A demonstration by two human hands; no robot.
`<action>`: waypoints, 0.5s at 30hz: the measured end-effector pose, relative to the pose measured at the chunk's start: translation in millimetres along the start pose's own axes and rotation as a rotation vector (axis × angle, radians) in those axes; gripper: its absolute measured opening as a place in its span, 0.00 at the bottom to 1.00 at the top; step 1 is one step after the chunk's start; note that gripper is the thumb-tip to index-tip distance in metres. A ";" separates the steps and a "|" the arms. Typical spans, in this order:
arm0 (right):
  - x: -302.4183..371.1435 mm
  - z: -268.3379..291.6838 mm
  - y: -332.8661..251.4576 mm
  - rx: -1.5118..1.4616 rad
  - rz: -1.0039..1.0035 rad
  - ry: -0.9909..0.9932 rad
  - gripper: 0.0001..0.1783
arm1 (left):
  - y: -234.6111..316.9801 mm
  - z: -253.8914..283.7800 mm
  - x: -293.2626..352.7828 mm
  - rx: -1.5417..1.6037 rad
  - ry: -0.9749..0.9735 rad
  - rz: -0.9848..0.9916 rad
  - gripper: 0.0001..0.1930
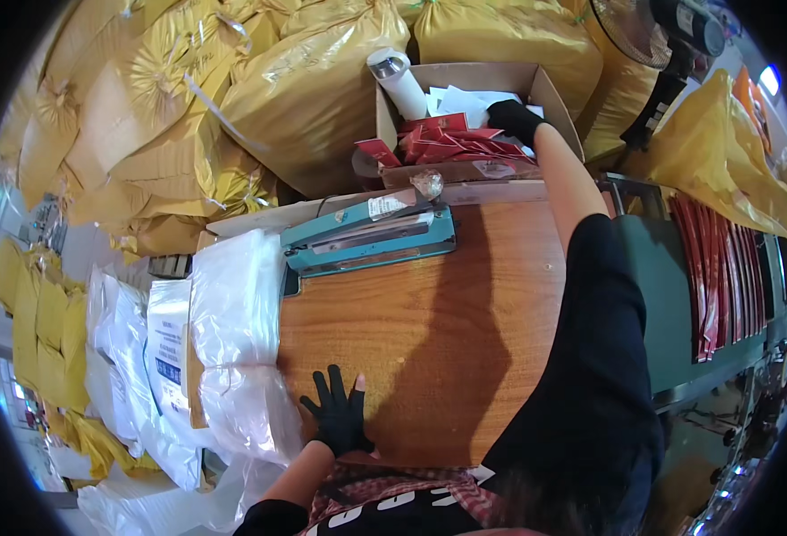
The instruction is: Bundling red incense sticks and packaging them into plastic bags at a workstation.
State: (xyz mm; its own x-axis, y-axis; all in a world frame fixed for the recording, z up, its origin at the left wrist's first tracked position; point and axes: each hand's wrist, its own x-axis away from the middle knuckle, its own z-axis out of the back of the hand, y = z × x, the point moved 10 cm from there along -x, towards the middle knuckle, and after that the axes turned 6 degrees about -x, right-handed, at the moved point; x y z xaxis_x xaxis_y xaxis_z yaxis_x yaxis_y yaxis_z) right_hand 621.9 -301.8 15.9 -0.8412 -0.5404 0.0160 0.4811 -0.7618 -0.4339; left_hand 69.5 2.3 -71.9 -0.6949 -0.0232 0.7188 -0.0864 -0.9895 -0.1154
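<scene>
My left hand, in a black glove with a bare thumb tip, lies flat on the wooden table near its front edge, fingers spread and holding nothing. My right arm stretches far forward. At its end my black-gloved right hand is inside an open cardboard box, against a pile of white paper pieces; its fingertips are hidden there, so its grip does not show. Red printed packets lie in the front of the same box. A white bottle with a silver lid leans in its left corner.
A teal heat sealer stands at the table's back left. Clear plastic bags are stacked along the left edge. Several red flat packets sit on a green surface at right. Large yellow sacks and a fan stand behind.
</scene>
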 end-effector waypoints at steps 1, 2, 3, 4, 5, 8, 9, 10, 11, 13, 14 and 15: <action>21.9 26.2 -11.6 -0.032 -0.072 0.135 0.12 | 0.9 -1.5 2.5 0.003 0.065 -0.009 0.75; 50.1 51.9 -1.0 -0.358 -0.179 0.327 0.14 | 5.3 1.0 5.9 0.002 0.136 -0.030 0.76; 69.5 88.5 22.2 -0.746 -0.115 0.550 0.17 | 7.0 24.5 -17.9 -0.011 0.184 -0.064 0.76; 83.2 93.0 5.4 -0.843 -0.088 0.514 0.18 | 6.1 26.7 -7.9 -0.011 0.161 -0.058 0.76; 99.2 100.4 -11.1 -0.940 -0.062 0.478 0.19 | 4.6 26.5 0.4 -0.012 0.137 -0.053 0.76; 154.8 131.6 -98.9 -1.135 0.112 0.524 0.17 | -0.4 12.1 7.5 0.008 0.098 -0.050 0.75; 164.8 130.5 -114.9 -1.131 0.119 0.518 0.17 | -0.7 14.2 8.1 0.016 0.103 -0.046 0.75; 176.3 128.5 -130.3 -1.159 0.150 0.510 0.17 | 0.9 18.8 8.8 0.022 0.106 -0.073 0.72; 189.1 124.5 -146.2 -1.189 0.181 0.500 0.16 | 2.3 25.2 9.5 0.028 0.106 -0.098 0.69; 220.3 106.4 -202.2 -1.218 0.194 0.442 0.16 | -4.3 54.7 1.2 0.208 0.385 -0.171 0.51; 233.9 97.7 -230.5 -1.243 0.205 0.392 0.17 | -12.5 67.0 -3.6 0.375 0.574 -0.266 0.44; 248.0 89.4 -253.8 -1.244 0.216 0.372 0.17 | -8.2 120.6 32.7 0.531 0.855 -0.415 0.38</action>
State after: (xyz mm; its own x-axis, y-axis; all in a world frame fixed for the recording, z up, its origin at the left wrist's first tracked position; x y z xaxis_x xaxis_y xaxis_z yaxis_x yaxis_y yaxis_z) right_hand 313.2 -274.5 210.6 -0.8899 -0.3265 -0.3186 0.2347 0.2712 -0.9335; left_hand 133.6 -7.5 35.3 -0.9673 0.2307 -0.1050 -0.2524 -0.8374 0.4849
